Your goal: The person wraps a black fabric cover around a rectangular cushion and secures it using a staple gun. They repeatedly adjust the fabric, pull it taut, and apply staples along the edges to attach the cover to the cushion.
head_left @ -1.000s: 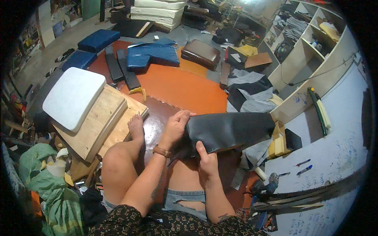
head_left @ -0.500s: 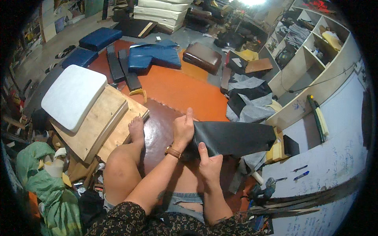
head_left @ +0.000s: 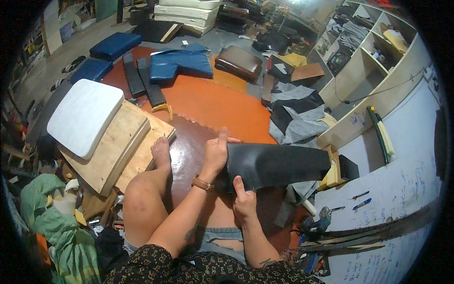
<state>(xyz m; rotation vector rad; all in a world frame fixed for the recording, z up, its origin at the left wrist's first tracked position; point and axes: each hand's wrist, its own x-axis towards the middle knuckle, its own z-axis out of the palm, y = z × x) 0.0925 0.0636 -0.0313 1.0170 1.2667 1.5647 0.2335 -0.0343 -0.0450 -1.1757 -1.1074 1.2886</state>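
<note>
A long black piece of leather-like material (head_left: 279, 163) stretches to the right across my lap. My left hand (head_left: 216, 152) is closed on its left end, thumb pointing up. On the near edge, my right hand (head_left: 245, 201) grips it with the thumb on top and the fingers hidden beneath. The far right end of the piece hangs free beside a yellow foam block (head_left: 333, 173). Whether the piece is a bare sheet or wraps something inside, I cannot tell.
At left, a white cushion pad (head_left: 85, 118) rests on plywood boards (head_left: 111, 142). Blue cushions (head_left: 182, 66) and a brown cushion (head_left: 239, 63) lie ahead on the orange sheet (head_left: 213, 104). Grey-black fabric scraps (head_left: 295, 113) and an open shelf (head_left: 366, 78) stand right. Pens (head_left: 362, 204) lie on a white board.
The black piece now lies flatter and more spread out. My right hand has shifted slightly left and down along its near edge, and my left hand slightly left.
</note>
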